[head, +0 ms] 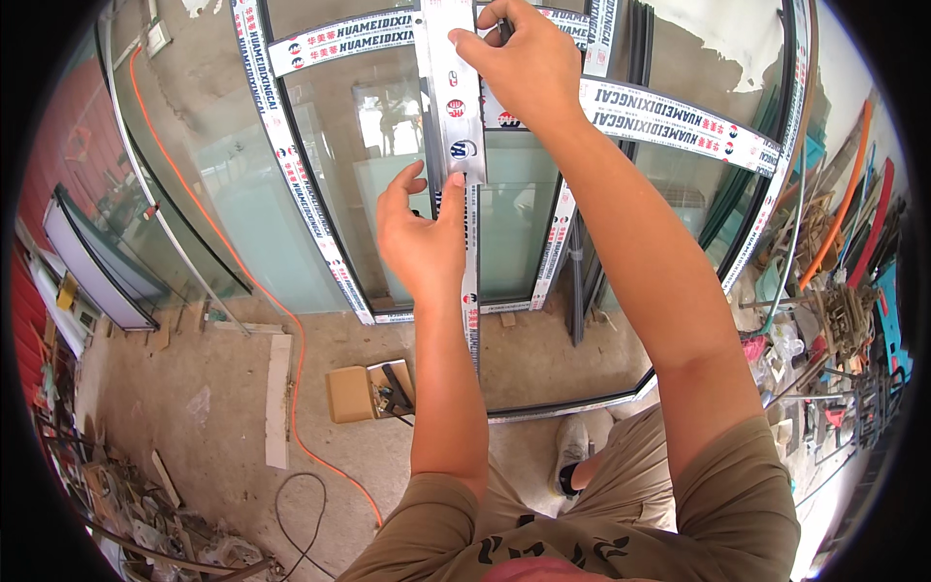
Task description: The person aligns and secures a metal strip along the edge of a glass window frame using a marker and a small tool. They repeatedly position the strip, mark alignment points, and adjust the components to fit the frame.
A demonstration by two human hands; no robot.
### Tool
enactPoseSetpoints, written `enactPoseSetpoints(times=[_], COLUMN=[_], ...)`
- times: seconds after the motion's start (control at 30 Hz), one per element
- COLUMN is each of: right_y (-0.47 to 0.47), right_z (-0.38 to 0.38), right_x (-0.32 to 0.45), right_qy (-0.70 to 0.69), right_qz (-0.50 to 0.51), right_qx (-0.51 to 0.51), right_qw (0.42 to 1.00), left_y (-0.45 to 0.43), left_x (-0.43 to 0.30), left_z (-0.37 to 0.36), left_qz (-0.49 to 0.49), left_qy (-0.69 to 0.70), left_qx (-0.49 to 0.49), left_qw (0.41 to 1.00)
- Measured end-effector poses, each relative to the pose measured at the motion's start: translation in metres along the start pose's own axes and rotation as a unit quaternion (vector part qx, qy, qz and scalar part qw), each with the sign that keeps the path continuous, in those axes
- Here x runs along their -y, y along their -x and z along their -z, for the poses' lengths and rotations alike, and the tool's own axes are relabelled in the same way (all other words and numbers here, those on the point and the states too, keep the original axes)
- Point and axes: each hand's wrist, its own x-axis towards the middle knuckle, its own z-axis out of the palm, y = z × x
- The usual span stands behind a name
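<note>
A silver metal strip (457,109) bearing printed marks stands lengthwise against the upright stile (471,291) of a glazed door frame. My right hand (538,69) grips the strip's right side high up, its thumb on the front face. A small dark thing (504,30) shows between those fingers; what it is I cannot tell. Lower down, my left hand (422,240) is cupped with fingers apart, left of the stile. Its thumb tip meets the strip's bottom end. Whether the left fingertips touch the frame behind is unclear.
On the floor lies an open cardboard box (349,393) with black hardware. An orange cable (294,364) runs past a pale board (278,400). Glass panels (240,196) lean behind. Clutter fills the right side (836,320) and lower left (138,509). A frame's bottom rail (560,407) crosses near my shoe.
</note>
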Motion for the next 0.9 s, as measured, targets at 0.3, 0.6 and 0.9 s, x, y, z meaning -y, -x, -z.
enactPoseSetpoints(times=[0.3, 0.6, 0.9], right_y=[0.002, 0.001, -0.005], right_z=[0.004, 0.004, 0.008], right_x=[0.017, 0.016, 0.012], right_qy=[-0.001, 0.018, 0.030], right_qz=[-0.015, -0.008, -0.018], right_qx=[-0.018, -0.012, 0.028], right_qw=[1.000, 1.000, 0.999], left_y=[0.003, 0.005, 0.005], left_x=[0.008, 0.010, 0.008], left_z=[-0.014, -0.022, -0.021], left_qz=[-0.019, -0.005, -0.003], left_qy=[0.036, 0.064, 0.062], left_qx=[-0.034, -0.051, -0.042], left_qw=[0.999, 0.997, 0.997])
